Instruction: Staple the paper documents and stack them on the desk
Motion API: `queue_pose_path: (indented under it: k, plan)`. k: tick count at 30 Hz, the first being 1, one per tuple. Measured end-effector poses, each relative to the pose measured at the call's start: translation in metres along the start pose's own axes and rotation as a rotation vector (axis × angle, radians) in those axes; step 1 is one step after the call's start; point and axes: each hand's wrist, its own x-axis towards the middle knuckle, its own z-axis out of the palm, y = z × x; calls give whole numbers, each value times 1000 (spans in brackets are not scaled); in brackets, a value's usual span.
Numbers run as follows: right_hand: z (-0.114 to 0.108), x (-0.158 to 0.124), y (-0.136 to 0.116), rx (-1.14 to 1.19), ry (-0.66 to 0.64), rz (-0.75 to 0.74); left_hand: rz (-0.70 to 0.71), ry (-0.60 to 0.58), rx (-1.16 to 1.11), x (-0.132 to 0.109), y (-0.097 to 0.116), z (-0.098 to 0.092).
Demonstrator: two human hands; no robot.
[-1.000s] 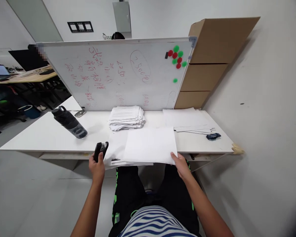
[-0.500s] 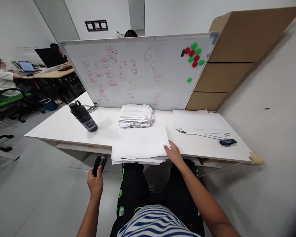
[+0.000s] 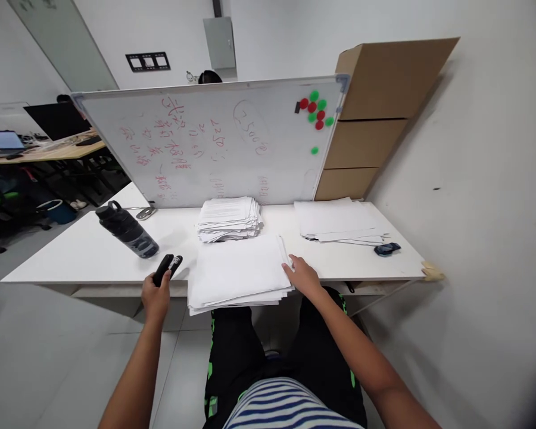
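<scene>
In my left hand (image 3: 155,298) is a black stapler (image 3: 167,269), its jaws pointing away from me, held just left of a stack of white paper (image 3: 239,271). That stack lies at the front of the white desk and overhangs its edge a little. My right hand (image 3: 302,275) grips the right edge of the upper sheets between thumb and fingers; how many sheets it has hold of I cannot tell. Behind the stack stands a thicker pile of printed sheets (image 3: 230,217), unevenly layered.
A dark water bottle (image 3: 127,231) stands to the left on the desk (image 3: 71,262). More paper (image 3: 335,220) lies on the right, near a small dark packet (image 3: 386,249). A whiteboard (image 3: 196,149) with red writing and magnets rises behind, with cardboard boxes (image 3: 370,83) beside it.
The stapler in my left hand has come up and nearer the desk's front edge and the stack. My right hand stays at the sheets' right edge. The whole view has shifted.
</scene>
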Motion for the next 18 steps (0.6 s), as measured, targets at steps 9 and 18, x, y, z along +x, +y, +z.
queue_pose_path:
  k: [9, 18]
  plan:
    - [-42, 98, 68, -151, 437, 197, 48, -27, 257, 64, 18, 48]
    - [-25, 131, 97, -218, 370, 103, 67, 55, 506, 60, 20, 61]
